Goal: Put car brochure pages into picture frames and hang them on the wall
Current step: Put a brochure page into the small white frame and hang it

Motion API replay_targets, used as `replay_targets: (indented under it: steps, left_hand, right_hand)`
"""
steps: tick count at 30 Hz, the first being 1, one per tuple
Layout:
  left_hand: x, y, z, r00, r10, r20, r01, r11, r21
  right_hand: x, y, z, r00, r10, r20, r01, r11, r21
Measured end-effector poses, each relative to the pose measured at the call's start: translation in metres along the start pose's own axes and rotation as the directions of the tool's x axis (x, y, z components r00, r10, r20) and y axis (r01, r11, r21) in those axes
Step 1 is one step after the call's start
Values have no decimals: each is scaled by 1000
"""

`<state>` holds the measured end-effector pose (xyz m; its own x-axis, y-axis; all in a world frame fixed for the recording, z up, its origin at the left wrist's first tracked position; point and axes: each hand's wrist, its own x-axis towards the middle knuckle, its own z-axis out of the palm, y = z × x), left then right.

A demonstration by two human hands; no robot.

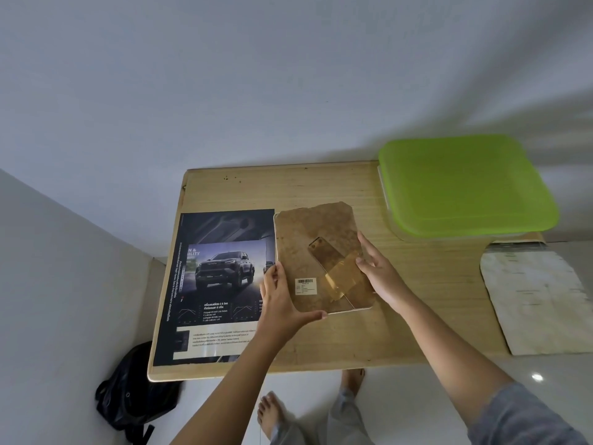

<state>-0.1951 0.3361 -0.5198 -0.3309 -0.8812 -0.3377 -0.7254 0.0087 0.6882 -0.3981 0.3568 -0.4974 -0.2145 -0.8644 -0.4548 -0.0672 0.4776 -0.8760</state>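
A picture frame lies back-side up on the wooden table, showing its brown backing board, a taped-on stand and a barcode sticker. My left hand grips the frame's near-left corner, thumb along the near edge. My right hand rests on its right edge, fingers pressing the backing. To the left lies a dark car brochure page with a pickup truck picture, flat on the table and partly under the frame's left edge.
A green-lidded plastic box stands at the table's far right. A worn white envelope lies at the right edge. A black bag sits on the floor at the left, by the wall. My bare feet show below the table.
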Motion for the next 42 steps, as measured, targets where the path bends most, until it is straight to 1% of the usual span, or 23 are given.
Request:
replay_targets:
  steps: [4,8,12,16,22,26,29,32,36,39,42]
  left_hand:
    - [0,-2,0,1000,3,4,-3,1000,4]
    - [-2,-3,1,1000,13,0,-13,1000,4]
    - [-1,-3,0,1000,21,6,-21,1000,16]
    - [-3,-3,-2,1000,20,21,-21,999,35]
    - [-3,-4,-2,999,30,45,-32,998,47]
    - [-3,-13,-2,996,73,48,-75,996,52]
    - [-4,-13,0,996,79,45,-80,996,25]
    - [-2,-11,1,997,73,25,-73,997,-3]
    - [-4,-13,1,997,80,9,-80,997,-1]
    - [-11,-18,0,996,82,-18,-83,996,-15]
    - [-17,-26,-2,998,62,-16,-63,997,-36]
  right_hand:
    - [-1,-4,0,999,-6,-34,7,999,37]
    - [-7,-2,-2,999,50,-9,-50,997,59]
    - [-7,-2,-1,996,79,-51,-76,995,67]
    - [-2,-7,2,993,101,-63,-102,995,-14]
    - [-3,-22,7,994,24,-108,-34,995,-91]
    - [-9,-40,8,978,-22,-206,-7,990,-143]
    - [-23,-46,2,957,-69,-283,20,985,-172]
    - [-42,-36,-12,929,-97,-359,58,991,-117]
    - [-80,6,-32,880,-39,-474,79,995,65]
    - [-105,40,-47,837,56,-544,9,993,117]
    - [-123,65,-57,803,136,-580,-48,985,165]
